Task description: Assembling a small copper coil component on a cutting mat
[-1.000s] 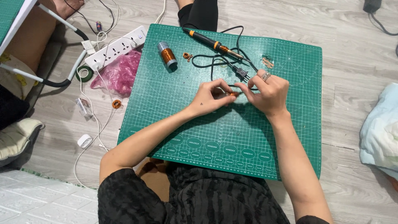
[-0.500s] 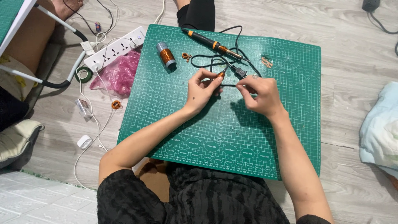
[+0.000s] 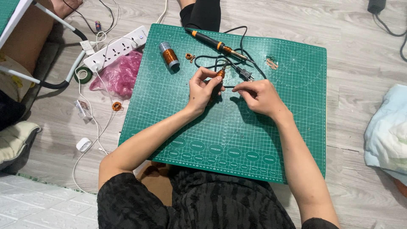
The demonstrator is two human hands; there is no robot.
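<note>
My left hand [image 3: 202, 90] holds a small copper-wound coil [image 3: 219, 74] upright over the green cutting mat [image 3: 237, 135]. My right hand [image 3: 259, 96] is a short way to its right. Its thumb and forefinger are pinched on a thin wire that runs back to the coil. Just beyond the hands lie a black plug [image 3: 245, 74] with its black cord and an orange-and-black soldering iron [image 3: 212, 42].
On the mat lie a copper wire spool [image 3: 169, 55], a tiny copper ring [image 3: 189, 56] and copper scraps [image 3: 271, 63]. On the floor to the left are a white power strip [image 3: 114, 47], a pink bag [image 3: 121, 77], a green tape roll [image 3: 83, 75] and white cables. A pale blue cloth [image 3: 386, 131] lies at the right.
The hands were joined at the coil near the plug. They have parted: the left hand brought the coil back toward me, and the right hand drew away to the right.
</note>
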